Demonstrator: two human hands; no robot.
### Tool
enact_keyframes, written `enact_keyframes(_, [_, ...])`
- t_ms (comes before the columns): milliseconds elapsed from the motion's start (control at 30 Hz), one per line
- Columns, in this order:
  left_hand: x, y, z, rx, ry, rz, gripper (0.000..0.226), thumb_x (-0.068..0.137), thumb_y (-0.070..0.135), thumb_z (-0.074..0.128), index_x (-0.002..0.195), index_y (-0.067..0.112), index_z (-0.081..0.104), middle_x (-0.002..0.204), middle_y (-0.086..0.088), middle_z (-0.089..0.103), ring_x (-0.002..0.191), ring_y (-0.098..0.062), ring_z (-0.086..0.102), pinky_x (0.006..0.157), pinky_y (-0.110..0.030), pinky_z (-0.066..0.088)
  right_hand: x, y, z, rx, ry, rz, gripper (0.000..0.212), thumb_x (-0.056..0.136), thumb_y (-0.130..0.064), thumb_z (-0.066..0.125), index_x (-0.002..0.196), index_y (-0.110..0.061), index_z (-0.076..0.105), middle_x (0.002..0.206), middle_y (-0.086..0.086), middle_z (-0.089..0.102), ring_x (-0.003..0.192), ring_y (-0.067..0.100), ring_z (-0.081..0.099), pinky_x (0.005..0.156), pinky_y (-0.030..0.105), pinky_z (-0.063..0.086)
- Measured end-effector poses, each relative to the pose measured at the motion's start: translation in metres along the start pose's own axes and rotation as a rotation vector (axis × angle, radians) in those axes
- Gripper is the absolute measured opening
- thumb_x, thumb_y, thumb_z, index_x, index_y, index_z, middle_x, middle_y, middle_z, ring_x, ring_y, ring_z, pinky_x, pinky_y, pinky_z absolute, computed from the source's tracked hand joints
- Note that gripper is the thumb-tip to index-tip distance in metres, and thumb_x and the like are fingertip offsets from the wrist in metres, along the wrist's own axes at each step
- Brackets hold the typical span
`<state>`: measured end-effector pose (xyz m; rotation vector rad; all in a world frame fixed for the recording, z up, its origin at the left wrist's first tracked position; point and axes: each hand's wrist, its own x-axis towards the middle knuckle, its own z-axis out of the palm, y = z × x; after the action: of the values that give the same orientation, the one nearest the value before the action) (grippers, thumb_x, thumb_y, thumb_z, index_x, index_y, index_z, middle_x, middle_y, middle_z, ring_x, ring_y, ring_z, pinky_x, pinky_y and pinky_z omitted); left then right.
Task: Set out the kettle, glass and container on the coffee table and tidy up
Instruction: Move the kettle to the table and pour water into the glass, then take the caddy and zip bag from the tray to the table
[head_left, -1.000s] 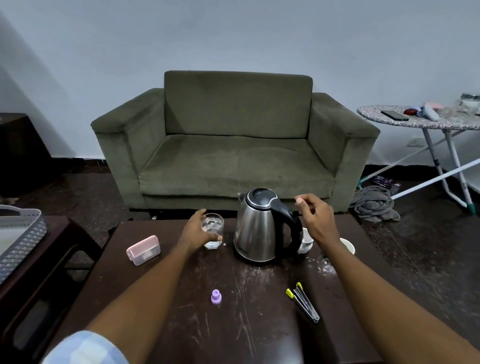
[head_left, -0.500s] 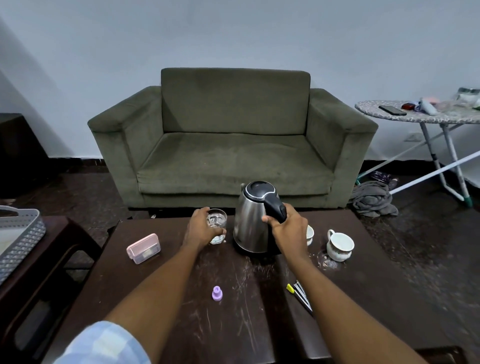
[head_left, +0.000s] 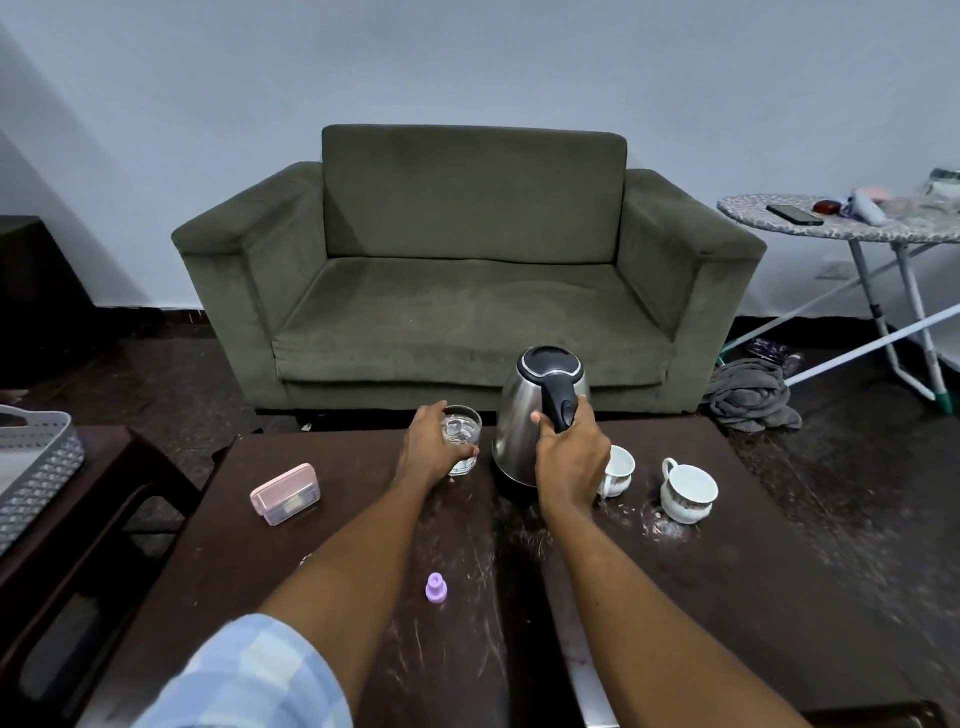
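Note:
A steel kettle (head_left: 519, 431) with a black lid and handle stands near the far edge of the dark coffee table (head_left: 332, 571), tilted slightly towards the glass. My right hand (head_left: 569, 460) grips its black handle. Just left of it a clear glass (head_left: 462, 436) holding some water rests on the table, with my left hand (head_left: 428, 449) wrapped around it. A small pink lidded container (head_left: 285, 493) lies further left on the table, apart from both hands.
Two white cups (head_left: 688, 491) stand right of the kettle, one partly behind my right hand. A purple cap (head_left: 435, 588) lies mid-table. A green sofa (head_left: 467, 291) is behind, a grey basket (head_left: 36, 467) on a side table left, an ironing board (head_left: 852, 223) and grey cloth (head_left: 753, 397) right.
My right hand came down from above the kettle and closed on its handle. The left hand has stayed on the glass. The pens near the front have left the view.

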<state>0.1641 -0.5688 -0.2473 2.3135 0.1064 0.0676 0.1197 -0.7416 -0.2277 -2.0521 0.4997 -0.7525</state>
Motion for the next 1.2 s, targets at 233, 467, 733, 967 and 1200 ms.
enact_keyframes(233, [0.004,0.002,-0.001,-0.003,-0.056,-0.027,0.113,0.066,0.029,0.096,0.159,0.009,0.036,0.155,-0.010,0.044,0.144,-0.028,0.049,0.118,-0.043,0.042,0.000,-0.003,-0.006,-0.035,-0.044,0.011,0.050,0.090,-0.030,0.083,0.132,-0.012,0.061,0.108,0.019,0.077,0.099,0.044,0.073,0.081,0.049,0.061])
enact_keyframes(467, [-0.008,0.000,-0.075,-0.059,-0.084,0.009,0.116,0.079,0.042,0.086,0.166,0.010,0.016,0.171,-0.012,0.021,0.158,-0.025,0.028,0.129,-0.036,0.026,-0.011,-0.005,-0.008,-0.125,0.083,-0.090,0.062,0.094,-0.050,0.063,0.139,-0.008,0.055,0.126,0.025,0.063,0.120,0.047,0.058,0.097,0.056,0.047])
enact_keyframes(733, [-0.027,-0.077,-0.272,-0.007,0.351,-0.096,0.076,0.091,0.035,0.076,0.154,0.008,0.044,0.157,-0.014,0.046,0.146,-0.027,0.046,0.122,-0.036,0.037,-0.032,-0.148,0.028,0.105,0.146,-0.476,0.054,0.094,-0.039,0.062,0.142,-0.020,0.047,0.119,0.008,0.057,0.111,0.025,0.053,0.097,0.045,0.040])
enact_keyframes(967, [-0.095,-0.204,-0.422,0.342,0.502,-0.504,0.049,0.084,0.028,0.068,0.129,0.011,0.068,0.135,-0.016,0.065,0.129,-0.036,0.061,0.109,-0.044,0.050,-0.219,-0.296,0.145,0.117,-0.883,-0.694,0.039,0.087,-0.003,0.068,0.125,0.003,0.068,0.113,0.021,0.073,0.109,0.037,0.068,0.099,0.038,0.049])
enact_keyframes(1200, [-0.159,-0.300,-0.486,0.276,0.259,-0.960,0.072,0.073,0.052,0.081,0.131,0.013,0.065,0.119,-0.009,0.074,0.123,-0.028,0.068,0.112,-0.051,0.046,-0.377,-0.342,0.217,-0.248,-1.385,-0.854,0.049,0.093,-0.008,0.059,0.142,-0.007,0.060,0.143,0.017,0.064,0.132,0.035,0.060,0.110,0.040,0.050])
